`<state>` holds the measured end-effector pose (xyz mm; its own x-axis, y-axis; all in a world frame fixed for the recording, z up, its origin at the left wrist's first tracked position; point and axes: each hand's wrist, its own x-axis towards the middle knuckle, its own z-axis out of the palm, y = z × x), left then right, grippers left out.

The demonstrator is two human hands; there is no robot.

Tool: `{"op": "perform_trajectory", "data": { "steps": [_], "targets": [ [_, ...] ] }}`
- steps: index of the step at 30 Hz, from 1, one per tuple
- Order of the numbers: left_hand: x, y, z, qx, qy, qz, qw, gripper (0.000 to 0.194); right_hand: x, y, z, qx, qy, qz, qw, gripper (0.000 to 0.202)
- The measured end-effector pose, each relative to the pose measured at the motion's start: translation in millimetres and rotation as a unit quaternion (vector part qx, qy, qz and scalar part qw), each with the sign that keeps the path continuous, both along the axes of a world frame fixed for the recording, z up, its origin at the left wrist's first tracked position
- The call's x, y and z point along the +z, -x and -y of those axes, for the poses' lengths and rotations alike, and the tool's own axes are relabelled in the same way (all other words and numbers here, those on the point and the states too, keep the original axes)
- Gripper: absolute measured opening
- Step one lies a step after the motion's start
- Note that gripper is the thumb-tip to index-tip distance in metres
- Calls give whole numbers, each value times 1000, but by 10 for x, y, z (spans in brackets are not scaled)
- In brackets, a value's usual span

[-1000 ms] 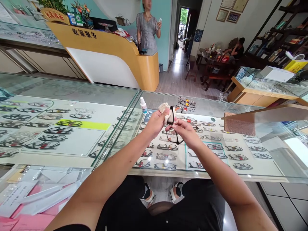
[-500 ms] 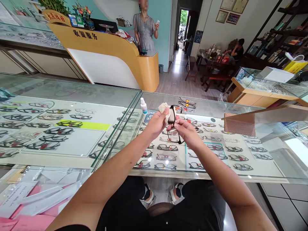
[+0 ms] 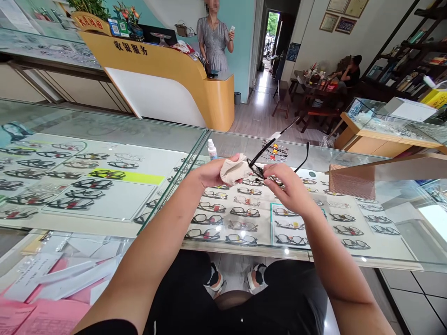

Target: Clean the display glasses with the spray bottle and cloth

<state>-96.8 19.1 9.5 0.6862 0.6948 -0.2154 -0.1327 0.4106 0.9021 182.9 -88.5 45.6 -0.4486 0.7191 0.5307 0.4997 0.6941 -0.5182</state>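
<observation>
A cream cleaning cloth (image 3: pixel 233 172) is bunched in my left hand (image 3: pixel 211 172), whose fingers are closed around it. Beside the cloth, my right hand (image 3: pixel 286 186) pinches a pair of black-framed eyeglasses (image 3: pixel 257 167) near the bridge. The temples of the eyeglasses stick out, pointing away from me; one carries a small white tag. The cloth reaches the left rim of the frame; whether it presses on the lens I cannot tell. Just behind my left hand a small white spray bottle (image 3: pixel 212 149) stands upright on the glass.
Beneath my hands lies a glass display case (image 3: pixel 391 246) with rows of eyeglasses. Several folded eyeglasses (image 3: pixel 275 151) lie beyond my hands. A brown board (image 3: pixel 384 172) stands at the right. Papers (image 3: pixel 42 284) lie at the lower left. A person (image 3: pixel 214 42) stands behind the wooden counter (image 3: pixel 220 102).
The eyeglasses have turned from hanging upright to lying with their temples pointing away. My left hand has shifted left and the cloth has spread out. The view has tilted slightly.
</observation>
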Motion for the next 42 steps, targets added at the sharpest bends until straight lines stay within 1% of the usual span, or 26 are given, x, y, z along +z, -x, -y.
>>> {"op": "perform_trajectory", "data": {
  "steps": [2,4,6,8,10,12,14,16,18,19,20,22,24,25,27,29,30,31,33,35,36,37,38,40,41,42],
  "targets": [
    [-23,70,-18,-51,20,-60,997,60,-4,35,17,0,-54,92,994,13],
    [-34,117,-8,-48,25,-97,994,60,-18,95,44,-5,-82,167,983,17],
    [-22,143,23,-46,16,-128,991,57,-33,158,80,-9,-103,218,970,19],
    [16,145,64,-82,1,-153,985,57,-47,209,111,-9,-120,253,960,20],
    [63,120,100,-148,-28,-170,974,59,-64,244,129,-8,-131,281,951,20],
    [95,74,120,-196,-73,-185,960,58,-90,265,130,-8,-140,304,942,22],
    [97,21,121,-209,-121,-198,950,56,-124,276,117,-14,-145,315,938,26],
    [76,-26,110,-210,-156,-197,945,59,-154,279,98,-23,-144,305,941,30],
    [50,-64,94,-201,-177,-174,948,61,-170,270,79,-36,-138,266,953,34],
    [40,-81,88,-188,-184,-156,952,62,-173,260,69,-49,-134,234,962,35],
    [33,-99,84,-167,-189,-139,958,62,-175,248,58,-68,-130,197,969,34],
    [30,-137,88,-115,-197,-112,967,61,-186,218,28,-127,-116,110,979,26],
    [35,-187,110,-80,-204,-101,970,58,-219,194,-20,-184,-67,7,981,18],
    [39,-215,128,-71,-207,-99,971,58,-244,189,-52,-198,-17,-50,979,17],
    [44,-276,174,-60,-208,-100,971,58,-302,195,-127,-179,121,-161,963,26],
    [40,-334,225,-51,-204,-101,972,58,-352,219,-198,-130,249,-245,928,37],
    [33,-360,248,-51,-201,-101,973,58,-369,234,-226,-109,288,-274,911,42],
    [23,-384,268,-52,-196,-99,974,58,-379,248,-246,-96,311,-294,899,44],
    [-11,-425,293,-46,-178,-87,979,56,-385,265,-260,-86,324,-313,889,47],
    [-54,-457,297,-29,-156,-69,985,56,-380,256,-247,-92,307,-303,897,47],
    [-75,-467,291,-15,-146,-61,987,57,-375,241,-235,-109,281,-290,908,46],
    [-96,-473,280,-2,-139,-53,989,58,-371,220,-223,-133,239,-267,924,43],
    [-114,-473,266,8,-135,-50,990,58,-367,197,-211,-157,180,-230,944,38],
    [-142,-457,235,14,-137,-52,989,56,-362,152,-199,-182,44,-109,976,26],
    [-153,-444,221,12,-139,-56,989,56,-362,135,-199,-181,-16,-39,983,22],
    [-162,-428,210,8,-141,-59,988,56,-364,124,-204,-175,-63,27,982,23]
  ]
}}
